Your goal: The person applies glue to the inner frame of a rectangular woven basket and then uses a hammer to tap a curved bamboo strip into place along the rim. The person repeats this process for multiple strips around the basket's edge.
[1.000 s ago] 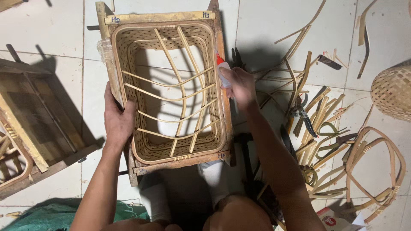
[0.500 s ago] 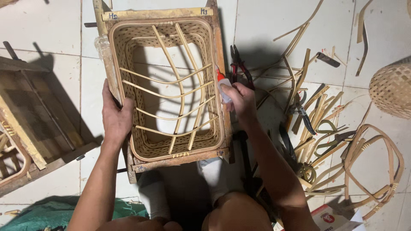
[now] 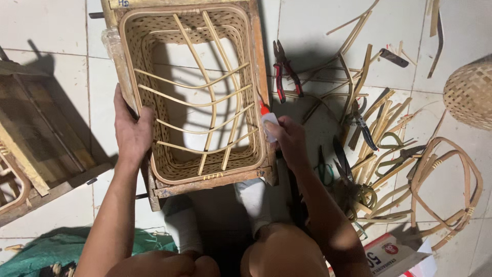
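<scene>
Bamboo everywhere in my view, and the woven basket (image 3: 197,97) is the landmark: a rectangular piece with open crossing ribs, sitting in a rough wooden frame (image 3: 205,182) on the white tiled floor (image 3: 56,31), dead centre and just beyond the knees. I see the left hand (image 3: 130,131) on the basket's left rim, fingers (image 3: 146,120) curled over the edge and grasping it, thumb toward the outside. I see the right hand (image 3: 287,141) at the basket's right rim, clenched around a small white glue bottle (image 3: 269,125) whose red tip points at the rim and looks to be touching it or just shy; I can't tell which. Right of the basket, near its top corner, red-handled pliers (image 3: 284,69) lie on the tiles. Further right of the basket, a scatter of split bamboo strips (image 3: 379,118) is mixed with dark cutters and scissors (image 3: 341,161). Beyond those, well apart from the basket, a bent bamboo hoop (image 3: 451,184) lies flat, and a round woven basket (image 3: 469,92) sits at the frame's right edge. Left of the basket, a dark wooden crate (image 3: 38,128) rests at an angle. Below the basket's left side, green netting (image 3: 46,251) bunches on the floor.
</scene>
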